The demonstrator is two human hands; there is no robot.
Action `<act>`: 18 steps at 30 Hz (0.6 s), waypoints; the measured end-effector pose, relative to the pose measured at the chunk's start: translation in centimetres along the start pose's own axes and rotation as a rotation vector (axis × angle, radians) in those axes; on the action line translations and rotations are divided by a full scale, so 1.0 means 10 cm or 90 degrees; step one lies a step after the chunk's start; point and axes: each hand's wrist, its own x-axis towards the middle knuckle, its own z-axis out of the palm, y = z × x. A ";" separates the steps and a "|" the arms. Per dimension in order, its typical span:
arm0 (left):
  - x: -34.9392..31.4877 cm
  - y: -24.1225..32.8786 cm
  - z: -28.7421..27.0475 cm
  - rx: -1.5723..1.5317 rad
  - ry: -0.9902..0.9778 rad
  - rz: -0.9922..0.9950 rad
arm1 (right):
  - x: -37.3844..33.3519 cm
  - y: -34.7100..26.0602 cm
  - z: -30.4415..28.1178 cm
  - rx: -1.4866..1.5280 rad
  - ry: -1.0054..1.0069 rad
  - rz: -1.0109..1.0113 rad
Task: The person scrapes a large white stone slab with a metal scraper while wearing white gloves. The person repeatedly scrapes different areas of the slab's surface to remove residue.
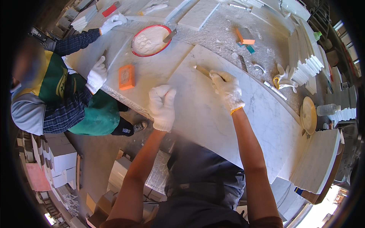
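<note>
White knitted work gloves cover both of my hands. My right hand is closed round a narrow tan stick-like tool, its pale tip pointing left just over a grey-veined white marble slab. What exact kind of tool it is does not show. To the left, my left hand is curled shut above the slab's left edge; what it holds, if anything, is hidden. An orange block lies left of this hand. Beyond it stands a red-rimmed bowl of white powder or paste, with a scraper resting in it.
At the left a co-worker in a green apron has gloved hands at the table. Farther right are another orange block, a metal blade, a loose glove, stacked slabs, a shallow dish and a plastic bottle.
</note>
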 end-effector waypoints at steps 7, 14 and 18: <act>0.01 0.07 0.02 0.024 -0.017 -0.013 | 0.00 0.11 0.25 -0.251 0.151 -0.334; -0.01 0.05 0.02 0.026 -0.028 -0.013 | -0.11 0.17 0.25 -0.304 0.189 -0.354; 0.01 0.05 0.03 0.024 -0.014 0.016 | 0.05 0.14 0.13 0.155 0.066 0.119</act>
